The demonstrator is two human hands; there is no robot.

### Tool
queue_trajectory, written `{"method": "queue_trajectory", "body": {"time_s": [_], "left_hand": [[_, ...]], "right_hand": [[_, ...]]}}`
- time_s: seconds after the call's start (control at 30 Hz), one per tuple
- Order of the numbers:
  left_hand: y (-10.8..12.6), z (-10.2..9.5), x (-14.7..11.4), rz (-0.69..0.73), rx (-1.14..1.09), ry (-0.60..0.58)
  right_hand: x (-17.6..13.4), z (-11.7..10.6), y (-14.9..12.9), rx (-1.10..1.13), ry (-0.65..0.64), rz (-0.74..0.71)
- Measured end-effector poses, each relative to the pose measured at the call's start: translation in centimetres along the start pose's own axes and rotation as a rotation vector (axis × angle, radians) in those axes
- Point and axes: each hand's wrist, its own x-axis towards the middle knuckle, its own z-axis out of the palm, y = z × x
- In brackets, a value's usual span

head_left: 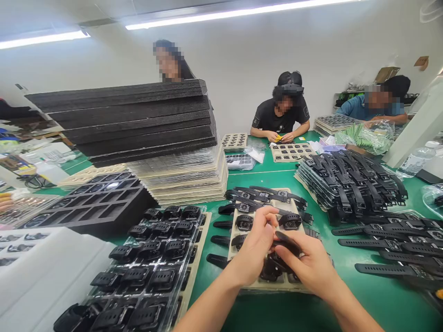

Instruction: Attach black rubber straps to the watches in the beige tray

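Note:
Over a beige tray (284, 278) in the middle of the green table, both my hands are on one black smartwatch (288, 243). My right hand (311, 260) is closed around its curved strap, thumb on the near side. My left hand (256, 246) has its fingers bent and pinched at the strap's left side; the fingertips are partly hidden. Other smartwatches (245, 222) sit in the tray. At its back, several lie with straps laid out flat (245, 196). Black strap ends (217, 260) stick out on the left.
Left stand clear trays of buckled watches (152, 251), a black foam tray (100, 207) and a tall stack of trays (187, 180) under black foam sheets (138, 115). Right are piled watches (353, 180) and a bottle (418, 159). Other people (282, 113) are across the table.

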Motion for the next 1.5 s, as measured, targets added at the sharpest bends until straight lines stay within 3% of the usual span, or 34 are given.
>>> {"method": "queue_trajectory", "body": {"time_s": [0.1,0.3,0.43,0.57,0.7,0.87,1.03,1.13,1.2,1.3,1.4,1.5], "left_hand": [[0.2,-0.8,0.4,-0.049,-0.058,-0.064],[2.2,-1.3,0.6,-0.083,-0.121,-0.252],[2.6,-1.0,0.6,-0.021,0.118,-0.16],[2.2,-0.6,0.9,-0.029,0.35,0.001],[1.7,-0.1,1.0,-0.055,0.364,0.118],[1.2,0.4,1.0,-0.055,0.273,0.147],[0.9,0.4,1.1,-0.038,0.272,0.114],[1.0,0.0,1.0,-0.025,0.244,0.093],[1.1,-0.1,0.9,-0.005,0.237,0.067],[1.2,-0.1,0.9,0.011,0.253,0.035],[1.3,0.1,0.9,0.018,0.25,0.029],[1.1,0.2,0.9,0.046,0.232,0.038]], "right_hand": [[-0.2,-0.1,0.3,-0.015,0.034,0.018],[-0.1,-0.7,0.7,0.041,0.254,0.053],[0.0,-0.7,0.7,0.033,0.327,0.024],[-0.3,-0.5,0.9,0.107,0.405,0.115],[-0.4,-0.4,1.2,0.168,0.333,0.144],[-0.4,-0.3,1.5,0.185,0.255,0.161],[-0.7,-0.4,1.3,0.174,0.241,0.095],[-1.1,-0.5,1.3,0.22,0.304,0.064],[-1.2,-0.8,1.4,0.242,0.35,-0.029],[-1.2,-1.5,1.4,0.12,0.3,-0.183],[-1.1,-2.2,1.1,-0.005,0.249,-0.184],[-1.0,-2.2,0.7,0.032,0.304,-0.149]]}}
